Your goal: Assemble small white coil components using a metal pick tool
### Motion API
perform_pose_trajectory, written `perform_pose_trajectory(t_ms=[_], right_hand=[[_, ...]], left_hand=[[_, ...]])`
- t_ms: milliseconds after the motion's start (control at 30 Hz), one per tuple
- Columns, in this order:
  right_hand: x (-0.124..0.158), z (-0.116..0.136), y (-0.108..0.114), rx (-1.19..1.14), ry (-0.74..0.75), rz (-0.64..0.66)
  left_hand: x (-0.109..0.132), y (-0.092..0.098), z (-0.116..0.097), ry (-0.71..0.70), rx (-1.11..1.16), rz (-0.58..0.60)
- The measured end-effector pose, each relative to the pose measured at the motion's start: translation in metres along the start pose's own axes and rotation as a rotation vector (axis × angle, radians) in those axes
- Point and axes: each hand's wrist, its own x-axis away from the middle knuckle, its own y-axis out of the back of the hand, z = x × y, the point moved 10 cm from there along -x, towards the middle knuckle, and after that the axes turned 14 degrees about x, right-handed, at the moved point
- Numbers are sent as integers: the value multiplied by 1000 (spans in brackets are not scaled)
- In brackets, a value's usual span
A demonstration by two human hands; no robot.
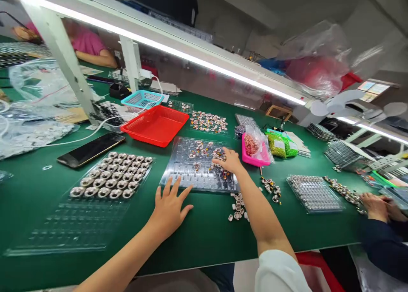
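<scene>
My left hand (168, 209) lies palm down with its fingers spread, fingertips at the near left edge of a clear plastic tray (178, 160). Over the right part of that tray is my right hand (230, 161), fingers apart and reaching down among loose small shiny pieces (199, 149). These look like metallic pieces with bits of orange and white; their exact kind is too small to tell. I see nothing held between the fingers. Beside my right forearm lies a pile of small white pieces (237, 207). Left of my left hand, silvery ring-like pieces (111, 175) stand in rows in another clear tray.
A red basket (156, 126), a blue basket (143, 98) and a phone (91, 149) lie behind to the left. A pink tray (255, 156) with bagged beads stands right. A co-worker's hands (376, 205) are at far right, near a filled tray (314, 192).
</scene>
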Motion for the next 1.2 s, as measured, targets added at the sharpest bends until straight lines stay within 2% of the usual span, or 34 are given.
perform_pose_trajectory(t_ms=[167,333,633,967,1200], right_hand=[[10,21,-14,55,12,17],[19,31,-12,94,-10,-10],[14,41,-9,117,18,27],[21,54,-11,167,4,-11],[22,56,-5,111,67,-88]], left_hand=[[3,-9,5,-37,-30,-33],[2,-13,4,-37,-42,-12],[3,-15,4,-42,-69,-19],[4,-11,1,-34,-33,-19],[5,-2,-3,4,99,-16]])
